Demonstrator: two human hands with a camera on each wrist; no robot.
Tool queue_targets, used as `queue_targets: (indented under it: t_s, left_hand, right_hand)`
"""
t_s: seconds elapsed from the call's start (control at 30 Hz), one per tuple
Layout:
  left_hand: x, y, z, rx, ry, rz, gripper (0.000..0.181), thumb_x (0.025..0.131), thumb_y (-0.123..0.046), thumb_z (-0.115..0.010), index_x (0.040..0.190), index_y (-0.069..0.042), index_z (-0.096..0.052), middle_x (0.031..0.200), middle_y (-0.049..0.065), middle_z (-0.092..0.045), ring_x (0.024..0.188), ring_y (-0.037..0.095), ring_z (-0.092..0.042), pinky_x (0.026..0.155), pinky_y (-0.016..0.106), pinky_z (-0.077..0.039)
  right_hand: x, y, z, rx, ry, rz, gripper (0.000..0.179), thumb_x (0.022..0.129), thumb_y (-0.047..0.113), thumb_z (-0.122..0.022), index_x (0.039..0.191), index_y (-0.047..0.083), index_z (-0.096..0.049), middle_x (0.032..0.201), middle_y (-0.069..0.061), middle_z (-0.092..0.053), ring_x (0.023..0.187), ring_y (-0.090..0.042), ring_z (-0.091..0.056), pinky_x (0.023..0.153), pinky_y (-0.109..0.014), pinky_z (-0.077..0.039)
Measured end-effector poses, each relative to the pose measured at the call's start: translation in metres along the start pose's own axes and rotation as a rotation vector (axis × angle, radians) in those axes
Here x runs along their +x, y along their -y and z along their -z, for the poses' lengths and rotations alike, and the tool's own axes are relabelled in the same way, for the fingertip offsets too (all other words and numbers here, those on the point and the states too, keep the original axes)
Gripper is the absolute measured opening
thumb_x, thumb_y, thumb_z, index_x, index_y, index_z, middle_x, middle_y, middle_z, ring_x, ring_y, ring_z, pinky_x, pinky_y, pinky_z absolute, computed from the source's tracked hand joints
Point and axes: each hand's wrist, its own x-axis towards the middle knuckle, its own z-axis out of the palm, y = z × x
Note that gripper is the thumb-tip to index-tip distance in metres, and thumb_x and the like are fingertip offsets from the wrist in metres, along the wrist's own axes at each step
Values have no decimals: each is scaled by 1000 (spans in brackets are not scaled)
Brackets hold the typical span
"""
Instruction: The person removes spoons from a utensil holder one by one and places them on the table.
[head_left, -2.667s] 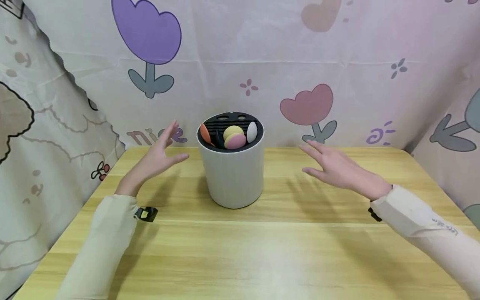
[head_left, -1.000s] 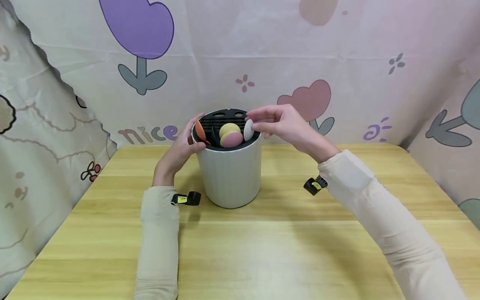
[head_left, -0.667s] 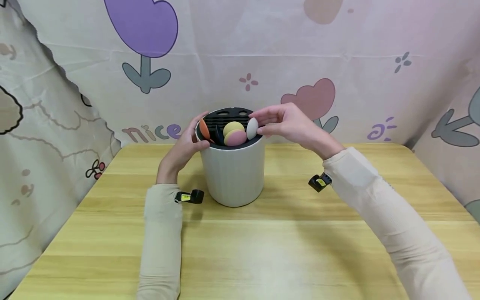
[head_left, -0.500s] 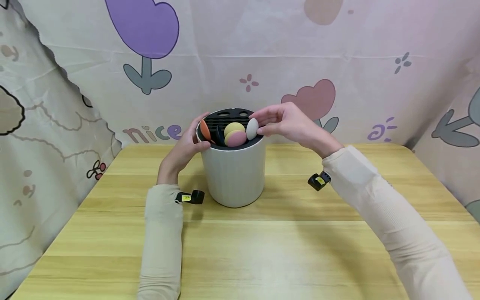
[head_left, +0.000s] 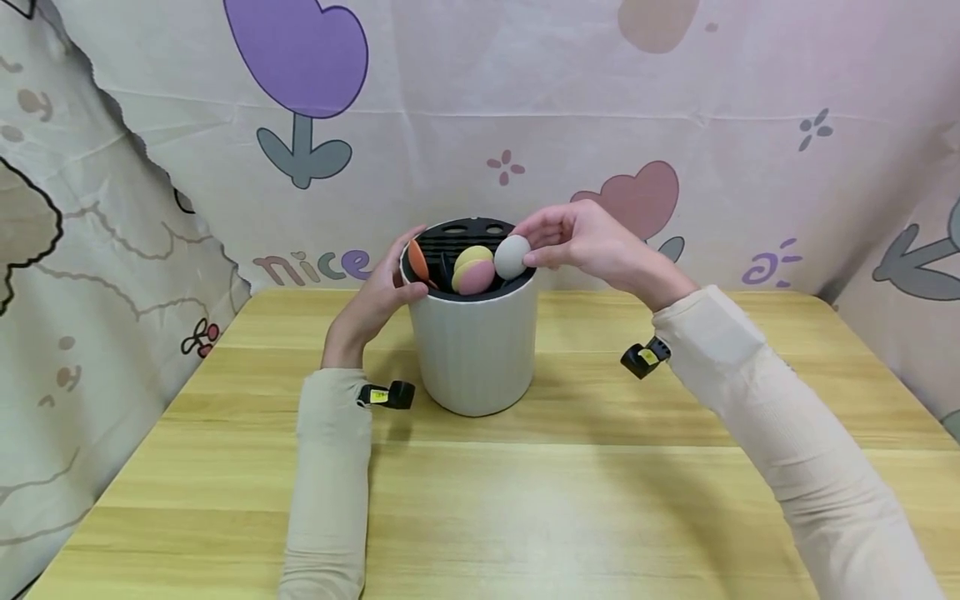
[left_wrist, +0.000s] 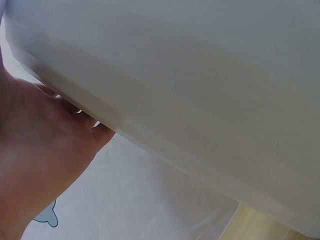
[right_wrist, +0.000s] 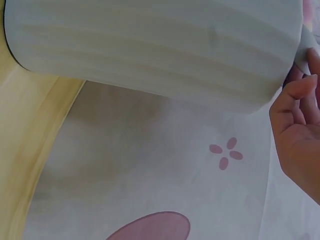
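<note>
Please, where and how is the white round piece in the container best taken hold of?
Probably by the right edge of the white round piece, with a thumb-and-finger pinch from the right. Its thin edge stands above the rim of the container, while the pink piece crowds its left. The right hand pinches it there.

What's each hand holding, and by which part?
Right hand pinches the white oval piece by its right edge; left hand grips the white ribbed holder at its rim's left side.
</note>
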Motion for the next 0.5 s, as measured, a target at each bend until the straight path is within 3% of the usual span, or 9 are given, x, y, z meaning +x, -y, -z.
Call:
queue_targets:
  t_s: [0.13, 0.5]
  left_hand:
    - [0, 0, 1, 2, -5, 2, 136, 53, -77, -76, 154, -10, -15, 151, 17, -26, 132, 30, -32, 111, 54, -22]
    - [0, -2, -1, 15, -6, 16, 133, 54, -77, -76, 154, -14, -16, 152, 16, -26, 134, 31, -31, 111, 54, -23]
  right_hand:
    - [0, 4, 1, -16, 4, 13, 29, 83, -2, -73, 112, 0, -69, 93, -6, -71, 80, -21, -61, 62, -26, -45]
    - [-6, 15, 5, -4, -67, 40, 33, 85, 1, -73, 117, 4, -68, 92, -6, -70, 79, -20, -60, 62, -25, -44]
